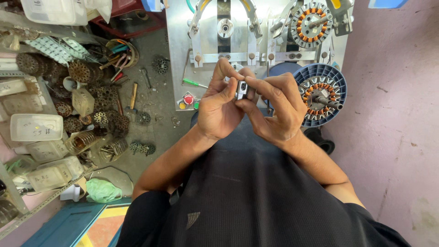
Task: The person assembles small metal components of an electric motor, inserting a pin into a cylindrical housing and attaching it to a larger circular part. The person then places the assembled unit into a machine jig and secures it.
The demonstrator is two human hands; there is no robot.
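Both my hands meet in front of my chest, over my dark shirt. My left hand (218,105) and my right hand (276,107) pinch a small shiny metal part (241,89) between their fingertips. Just beyond them stands a metal winding machine (219,45) with a red button (188,99) on its front panel. A wound stator with copper coils (312,25) is mounted at its upper right. A second stator in a blue ring (320,93) sits right of my right hand.
Left of the machine the floor holds several rusty stators (80,71), plastic boxes (35,126), a tin of tools (120,50) and a green bag (103,190). A green-handled screwdriver (194,83) lies on the machine. A pink wall (393,114) runs along the right.
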